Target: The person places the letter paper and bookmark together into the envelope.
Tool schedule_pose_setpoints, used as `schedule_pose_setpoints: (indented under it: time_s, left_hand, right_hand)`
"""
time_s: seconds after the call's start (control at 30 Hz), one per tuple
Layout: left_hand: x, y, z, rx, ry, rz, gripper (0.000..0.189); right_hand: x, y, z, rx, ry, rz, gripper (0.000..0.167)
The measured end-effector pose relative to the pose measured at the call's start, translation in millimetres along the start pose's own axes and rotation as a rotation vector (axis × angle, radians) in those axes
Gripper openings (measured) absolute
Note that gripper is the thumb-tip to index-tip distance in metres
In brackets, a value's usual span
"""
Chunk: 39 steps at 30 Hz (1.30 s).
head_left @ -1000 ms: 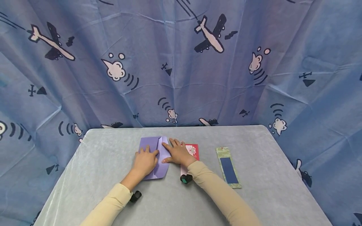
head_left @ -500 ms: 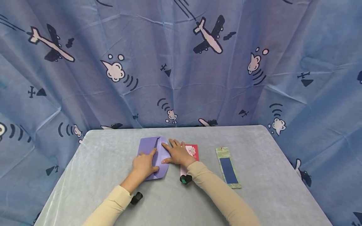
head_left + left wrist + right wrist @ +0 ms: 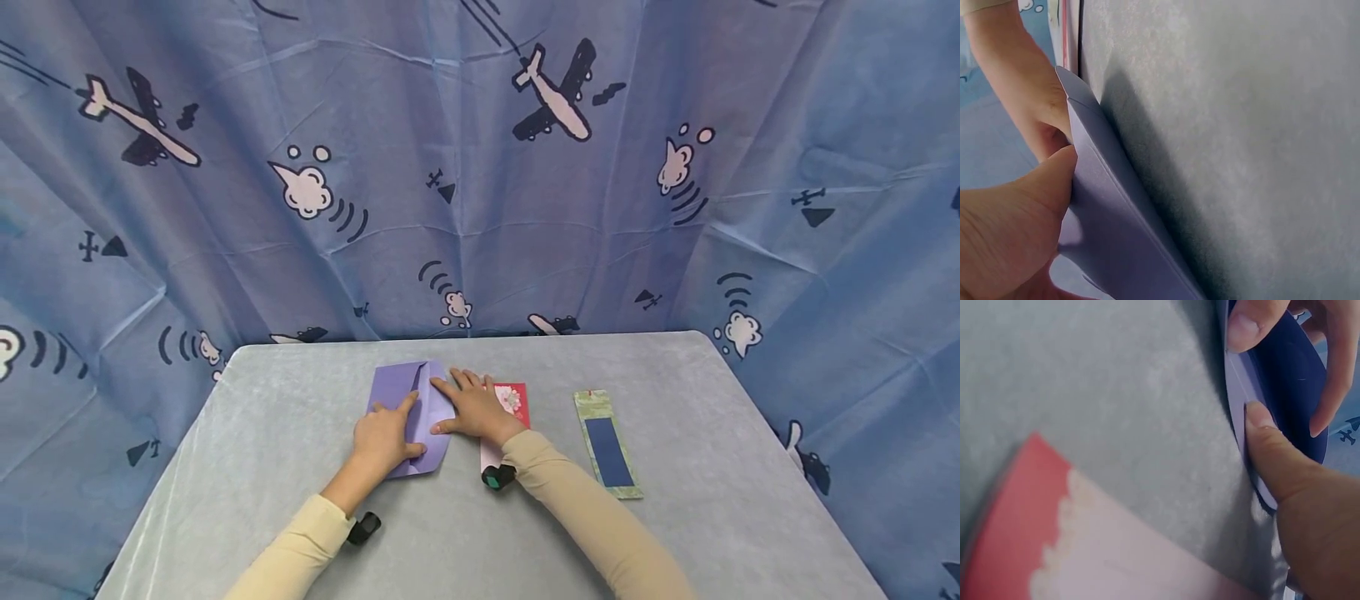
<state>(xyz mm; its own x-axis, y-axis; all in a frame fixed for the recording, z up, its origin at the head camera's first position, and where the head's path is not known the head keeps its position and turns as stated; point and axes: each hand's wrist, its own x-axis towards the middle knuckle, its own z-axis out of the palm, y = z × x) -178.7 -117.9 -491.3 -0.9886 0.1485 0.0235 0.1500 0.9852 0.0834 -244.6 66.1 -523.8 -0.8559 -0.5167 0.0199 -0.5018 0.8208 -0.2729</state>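
A purple envelope (image 3: 393, 385) lies on the table, its lighter flap (image 3: 437, 396) turned out to the right. My left hand (image 3: 380, 437) rests at the envelope's opening, index finger and thumb stretched apart along the flap's fold. In the right wrist view, the left thumb (image 3: 1244, 330) touches the flap, while other fingers hang over the dark inside. Spread across the flap, my right hand (image 3: 476, 408) holds it down with extended fingers. Its thumb (image 3: 1269, 447) presses on the flap. The left wrist view shows the envelope's near edge (image 3: 1122, 212) slightly raised over its shadow.
Partly under the right wrist lies a red and pink card (image 3: 510, 398) with a flower print. Farther right is a flat green strip (image 3: 592, 406) with a dark blue panel. A blue curtain (image 3: 480, 208) with airplane prints hangs behind the grey table (image 3: 712, 467).
My left hand has drawn back slightly from the envelope, its index finger and thumb now spread wide along the fold instead of lying flat. The right hand stays in place on the flap.
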Motion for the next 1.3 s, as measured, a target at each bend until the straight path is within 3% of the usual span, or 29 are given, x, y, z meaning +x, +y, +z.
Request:
schedule_pose_setpoints:
  time_s: [0.33,0.8,1.17,1.3]
  left_hand:
    - [1.0,0.9,0.8,-0.010,0.012,0.001,0.097]
    - [3.2,2.7,0.3,0.015,-0.010,-0.006,0.096]
    - [2.2,2.9,2.5,0.017,0.000,-0.008,0.096]
    - [1.1,2.9,2.5,0.015,0.005,-0.010,0.096]
  right_hand:
    - [0.2,5.6,-1.6,0.021,0.035,-0.034,0.093]
    - [-6.9,15.0,-13.5,0.151,0.094,-0.025,0.087]
    - [-30.7,26.8,-37.3,0.400,0.133,0.089,0.084]
    - [-40.7,35.6,-42.5,0.438,0.140,0.125,0.083]
